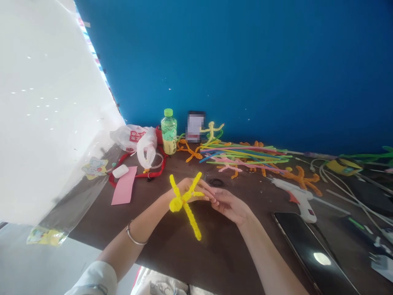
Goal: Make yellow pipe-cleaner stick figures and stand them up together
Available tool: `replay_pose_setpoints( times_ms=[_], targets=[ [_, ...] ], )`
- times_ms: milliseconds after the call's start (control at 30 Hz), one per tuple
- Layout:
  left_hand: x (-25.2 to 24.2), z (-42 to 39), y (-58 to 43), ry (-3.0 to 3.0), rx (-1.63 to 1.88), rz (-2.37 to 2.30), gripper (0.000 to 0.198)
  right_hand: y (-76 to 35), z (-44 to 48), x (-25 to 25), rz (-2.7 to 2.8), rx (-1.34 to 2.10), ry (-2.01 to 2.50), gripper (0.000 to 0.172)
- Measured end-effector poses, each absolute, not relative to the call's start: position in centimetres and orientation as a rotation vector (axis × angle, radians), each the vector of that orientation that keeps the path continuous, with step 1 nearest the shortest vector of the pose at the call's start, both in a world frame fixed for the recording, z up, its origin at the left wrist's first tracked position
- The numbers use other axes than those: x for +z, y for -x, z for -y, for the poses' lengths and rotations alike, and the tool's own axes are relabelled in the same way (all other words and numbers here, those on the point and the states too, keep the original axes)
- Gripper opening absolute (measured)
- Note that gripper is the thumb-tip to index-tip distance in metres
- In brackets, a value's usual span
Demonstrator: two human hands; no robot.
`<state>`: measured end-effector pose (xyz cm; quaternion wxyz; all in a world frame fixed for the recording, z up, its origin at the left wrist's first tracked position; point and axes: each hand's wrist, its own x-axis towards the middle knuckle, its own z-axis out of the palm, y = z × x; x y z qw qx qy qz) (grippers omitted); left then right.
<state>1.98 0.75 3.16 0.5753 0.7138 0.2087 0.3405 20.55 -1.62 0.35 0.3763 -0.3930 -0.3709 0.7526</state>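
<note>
A yellow pipe-cleaner figure (175, 204) with a round coiled head and twisted limbs is held up over the table. Behind it my left hand (205, 187) has its fingers closed around one of the limbs. From the other side my right hand (231, 207) meets it, thumb and fingers pinched together at the left fingertips. Whatever is between those right fingertips is hidden or too small to name.
Along the wall lie loose pipe cleaners (245, 152) and orange figures (302, 179). A green-capped bottle (169, 133) stands beside a plastic bag (130, 137). To the right are a glue gun (293, 192), a phone (310, 250) and cables. Pink paper (125, 188) lies left.
</note>
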Motion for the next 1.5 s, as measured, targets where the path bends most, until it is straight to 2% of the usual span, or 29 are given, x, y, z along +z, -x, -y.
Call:
replay_pose_setpoints(
  times_ms=[267, 367, 467, 567, 667, 767, 900, 1067, 1167, 1300, 1500],
  targets=[
    [3.9, -1.0, -1.4, -1.682, 0.557, -0.38, 0.02, -20.0, 1.9, 0.1, 0.981, 1.997, 1.059, 0.017],
    [3.2, -1.2, -1.3, -1.585, 0.529, -0.428, 0.026, -19.6, 2.1, 0.3, 0.996, 1.944, 1.073, 0.026],
    [1.8, -1.6, -1.3, -1.466, 0.675, -0.54, 0.033, -19.2, 2.1, 0.8, 1.033, 1.832, 1.049, 0.036],
    [0.6, -2.0, -1.4, -1.241, 0.768, -0.494, 0.039, -19.4, 1.8, 1.0, 1.074, 1.651, 1.076, 0.034],
    [0.1, -2.1, -1.5, -1.111, 0.699, -0.419, 0.041, -19.8, 1.3, 0.7, 0.952, 1.411, 1.075, 0.035],
    [0.1, -1.9, -1.6, -1.087, 0.606, -0.395, 0.039, -19.9, 1.2, 0.4, 0.957, 1.397, 1.068, 0.037],
    [0.0, -1.7, -1.9, -1.031, 0.554, -0.395, 0.036, -19.5, 1.6, 0.3, 1.09, 1.309, 1.089, 0.03],
    [-0.2, -2.0, -2.0, -0.915, 0.689, -0.484, 0.043, -19.0, 1.8, 0.2, 1.1, 1.15, 1.124, 0.029],
    [-0.2, -2.3, -1.9, -0.889, 0.787, -0.551, 0.038, -18.9, 1.7, -0.2, 1.072, 1.082, 1.177, 0.032],
    [-0.5, -2.1, -2.0, -0.97, 0.869, -0.663, 0.035, -18.9, 1.5, -0.6, 1.041, 1.078, 1.174, 0.035],
    [-1.2, -1.9, -2.4, -1.038, 0.869, -0.697, 0.04, -18.8, 1.3, -1.0, 0.921, 1.274, 1.02, 0.037]
  ],
)
